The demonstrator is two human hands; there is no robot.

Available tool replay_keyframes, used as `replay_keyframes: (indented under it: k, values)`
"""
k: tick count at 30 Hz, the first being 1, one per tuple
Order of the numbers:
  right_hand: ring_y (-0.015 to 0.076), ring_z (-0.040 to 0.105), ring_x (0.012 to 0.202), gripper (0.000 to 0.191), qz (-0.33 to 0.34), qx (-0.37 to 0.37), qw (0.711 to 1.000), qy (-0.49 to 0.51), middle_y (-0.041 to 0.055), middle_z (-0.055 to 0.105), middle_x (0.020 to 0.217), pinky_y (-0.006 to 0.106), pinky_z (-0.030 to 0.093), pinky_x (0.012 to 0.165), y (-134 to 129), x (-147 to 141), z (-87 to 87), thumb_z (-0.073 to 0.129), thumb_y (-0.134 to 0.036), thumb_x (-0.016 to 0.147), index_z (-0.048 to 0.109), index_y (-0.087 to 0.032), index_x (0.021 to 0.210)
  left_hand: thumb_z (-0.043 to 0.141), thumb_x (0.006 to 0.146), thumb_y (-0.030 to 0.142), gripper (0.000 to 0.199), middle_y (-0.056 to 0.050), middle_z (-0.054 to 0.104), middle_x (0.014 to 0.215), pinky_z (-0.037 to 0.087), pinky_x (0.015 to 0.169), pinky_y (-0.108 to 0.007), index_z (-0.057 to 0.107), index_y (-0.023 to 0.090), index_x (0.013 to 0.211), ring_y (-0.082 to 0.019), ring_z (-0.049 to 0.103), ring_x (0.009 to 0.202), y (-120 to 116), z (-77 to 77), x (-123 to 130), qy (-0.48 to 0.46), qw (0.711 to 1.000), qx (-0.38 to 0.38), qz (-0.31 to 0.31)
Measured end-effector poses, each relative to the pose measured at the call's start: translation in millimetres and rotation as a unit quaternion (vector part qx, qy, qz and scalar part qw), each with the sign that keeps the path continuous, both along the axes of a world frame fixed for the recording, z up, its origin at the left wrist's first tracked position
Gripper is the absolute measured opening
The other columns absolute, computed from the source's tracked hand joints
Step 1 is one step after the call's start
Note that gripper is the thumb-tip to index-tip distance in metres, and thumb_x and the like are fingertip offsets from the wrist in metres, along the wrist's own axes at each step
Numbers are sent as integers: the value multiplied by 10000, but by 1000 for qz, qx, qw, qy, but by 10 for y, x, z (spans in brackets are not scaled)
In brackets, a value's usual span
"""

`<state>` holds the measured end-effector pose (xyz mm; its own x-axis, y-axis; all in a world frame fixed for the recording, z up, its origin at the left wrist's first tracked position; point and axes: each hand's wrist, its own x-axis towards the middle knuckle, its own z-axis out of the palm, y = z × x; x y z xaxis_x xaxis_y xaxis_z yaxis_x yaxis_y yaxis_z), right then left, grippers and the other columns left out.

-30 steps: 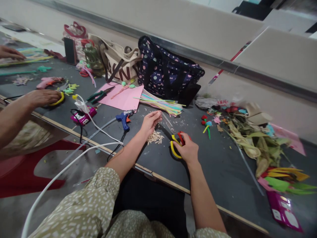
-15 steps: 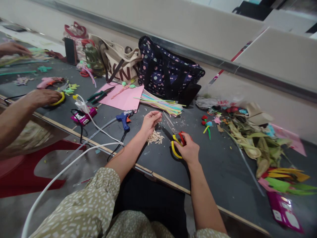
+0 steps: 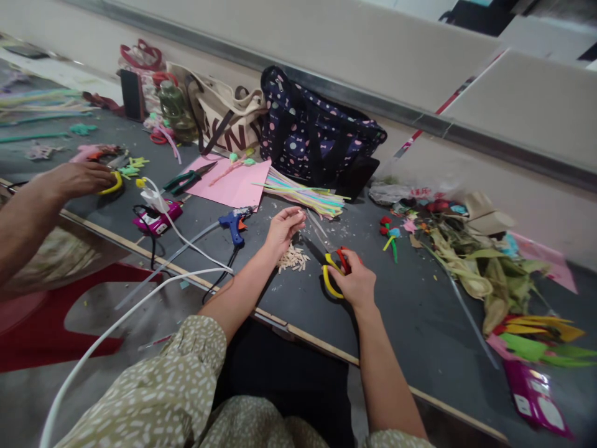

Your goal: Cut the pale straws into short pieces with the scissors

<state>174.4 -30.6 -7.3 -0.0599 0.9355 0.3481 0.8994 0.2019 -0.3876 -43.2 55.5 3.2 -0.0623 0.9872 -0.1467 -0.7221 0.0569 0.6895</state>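
My right hand (image 3: 355, 279) grips yellow and red-handled scissors (image 3: 332, 287), whose blades are spread apart and point up and left. Just left of the blade tips, my left hand (image 3: 285, 230) pinches something small and pale at its fingertips; what it is I cannot make out. Beneath that hand a pile of short cream-coloured cut pieces (image 3: 293, 257) lies on the dark table. Behind the blades rests a bundle of pastel pipe cleaners (image 3: 305, 194).
A blue glue gun (image 3: 233, 225), pink sheet (image 3: 228, 183) and green-handled pliers (image 3: 189, 178) lie left. Bags (image 3: 317, 134) stand along the wall. Dried leaves and scraps (image 3: 480, 261) cover the right. At far left a co-worker's hand (image 3: 84, 179) holds yellow-handled scissors (image 3: 112, 184). A white cable (image 3: 125, 317) crosses the front edge.
My hands and the scissors stay almost in place. The co-worker's other hand at the upper left has gone out of view, and the nearer one has shifted slightly.
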Motion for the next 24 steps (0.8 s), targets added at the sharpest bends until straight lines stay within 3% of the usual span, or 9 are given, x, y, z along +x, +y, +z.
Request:
replay_keyframes:
  k: [19, 24]
  values:
    - [176, 628, 660, 617, 24, 16, 999, -27, 23, 676, 750, 268, 431, 647, 5, 46, -11, 551, -661, 756, 597, -206, 1170, 821, 541, 208, 306, -13, 690, 741, 507, 658, -241, 717, 148, 823, -81, 601, 579, 2, -12, 24, 38, 999, 15, -4]
    - [146, 623, 625, 530, 29, 27, 999, -9, -8, 670, 712, 247, 423, 618, 17, 56, -22, 572, -610, 773, 620, -213, 1121, 829, 524, 219, 333, -8, 684, 722, 515, 668, -247, 718, 137, 827, -82, 605, 577, -5, 6, 18, 40, 999, 9, -6]
